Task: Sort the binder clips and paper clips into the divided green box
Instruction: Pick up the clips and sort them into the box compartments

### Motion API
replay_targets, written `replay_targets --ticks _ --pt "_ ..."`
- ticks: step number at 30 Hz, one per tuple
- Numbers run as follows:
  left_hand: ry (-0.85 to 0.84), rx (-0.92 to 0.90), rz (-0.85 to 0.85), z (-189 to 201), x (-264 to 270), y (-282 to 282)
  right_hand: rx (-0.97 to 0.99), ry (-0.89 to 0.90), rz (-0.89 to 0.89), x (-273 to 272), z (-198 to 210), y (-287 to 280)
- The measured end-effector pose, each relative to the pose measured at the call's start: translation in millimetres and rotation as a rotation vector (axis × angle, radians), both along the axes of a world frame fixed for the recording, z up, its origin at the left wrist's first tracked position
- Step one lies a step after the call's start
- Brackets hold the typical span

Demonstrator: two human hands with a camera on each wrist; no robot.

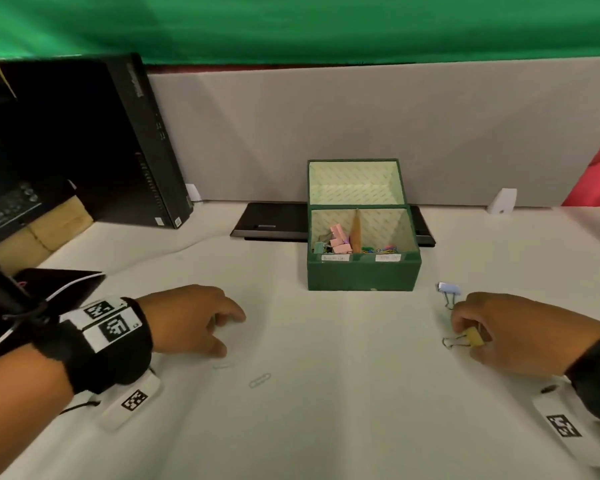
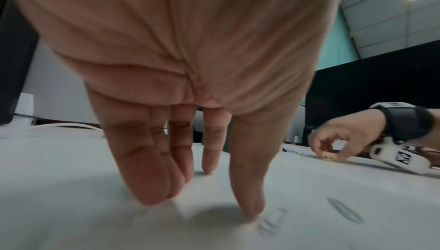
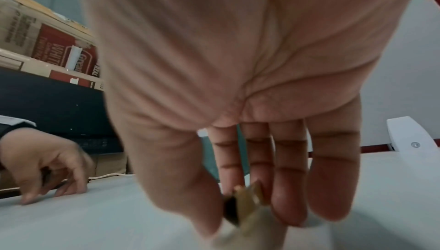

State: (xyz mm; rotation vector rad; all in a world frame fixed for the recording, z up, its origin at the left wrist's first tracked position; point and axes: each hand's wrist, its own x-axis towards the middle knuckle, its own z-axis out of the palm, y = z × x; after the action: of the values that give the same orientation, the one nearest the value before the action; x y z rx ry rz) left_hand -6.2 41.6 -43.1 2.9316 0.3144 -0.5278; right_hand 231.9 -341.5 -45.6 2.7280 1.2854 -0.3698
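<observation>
The divided green box (image 1: 361, 275) stands open at the table's middle, with pastel binder clips (image 1: 336, 239) in its left compartment and coloured paper clips (image 1: 383, 250) in its right. My right hand (image 1: 465, 332) (image 3: 247, 222) pinches a yellow binder clip (image 1: 474, 336) (image 3: 247, 195) low over the table, right of the box. A blue binder clip (image 1: 449, 289) lies just beyond that hand. My left hand (image 1: 219, 336) (image 2: 202, 205) has straight fingers, their tips on the table. Its thumb tip touches down beside a white paper clip (image 1: 222, 365) (image 2: 273, 218). A second white paper clip (image 1: 260, 380) (image 2: 345, 210) lies to the right.
A grey partition (image 1: 361, 133) closes the back of the table. A flat black device (image 1: 271, 225) lies behind the box. A black computer case (image 1: 129, 143) and cardboard stand at the back left, and a dark notebook (image 1: 66, 282) lies beside my left wrist.
</observation>
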Motion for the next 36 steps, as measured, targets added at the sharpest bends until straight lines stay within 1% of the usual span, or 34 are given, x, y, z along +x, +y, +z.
replay_targets --ticks 1,4,5,6,8,10,12,15,17,19,21,22,23,25,27,28,29,31,33,36 --pt "-0.009 -0.002 -0.013 -4 -6 -2 0.026 0.007 -0.021 -1 2 1" --pt "-0.061 0.01 -0.03 -12 -18 -11 0.306 0.101 -0.112 2 15 5" --pt "-0.086 0.032 -0.024 -14 -20 -14 0.381 0.104 -0.134 9 18 6" --pt "-0.111 0.055 -0.017 -14 -20 -16 0.412 0.103 -0.168 18 19 7" --pt "-0.146 0.073 0.011 -13 -18 -18 0.417 0.143 -0.256 37 18 9" --pt "-0.148 0.034 0.038 -9 -17 -19 0.396 0.163 -0.35 50 15 16" --pt "-0.109 -0.007 0.015 -6 -17 -24 0.303 0.125 -0.379 57 10 26" --pt "-0.083 0.03 -0.075 -10 -18 -37 0.103 0.086 -0.295 58 0 41" --pt "-0.11 0.036 -0.109 -17 -17 -42 0.042 0.088 -0.21 54 -2 49" --pt "-0.111 0.028 -0.111 -19 -16 -46 -0.034 0.063 -0.153 48 4 55" --pt "-0.124 0.005 -0.096 -19 -15 -46 -0.082 0.019 -0.16 49 16 58" --pt "-0.14 -0.009 -0.086 -19 -14 -46 -0.052 0.002 -0.189 52 25 58" --pt "-0.16 -0.034 -0.07 -17 -13 -47 0.028 -0.004 -0.228 56 35 58" --pt "-0.217 -0.111 -0.029 -14 -13 -47 0.285 0.003 -0.294 62 57 62" --pt "-0.271 -0.153 -0.001 -11 -14 -49 0.491 0.033 -0.288 58 75 75" --pt "-0.287 -0.152 0.007 -11 -15 -50 0.536 0.065 -0.256 52 81 85" --pt "-0.294 -0.142 0.012 -10 -16 -52 0.54 0.106 -0.207 42 86 98" --pt "-0.297 -0.131 0.009 -10 -17 -57 0.461 0.163 -0.102 22 90 124" --pt "-0.272 -0.152 0.02 -10 -18 -63 0.4 0.193 -0.039 5 89 149" --pt "-0.206 -0.133 0.013 -10 -19 -72 0.438 0.246 -0.009 -5 86 178"
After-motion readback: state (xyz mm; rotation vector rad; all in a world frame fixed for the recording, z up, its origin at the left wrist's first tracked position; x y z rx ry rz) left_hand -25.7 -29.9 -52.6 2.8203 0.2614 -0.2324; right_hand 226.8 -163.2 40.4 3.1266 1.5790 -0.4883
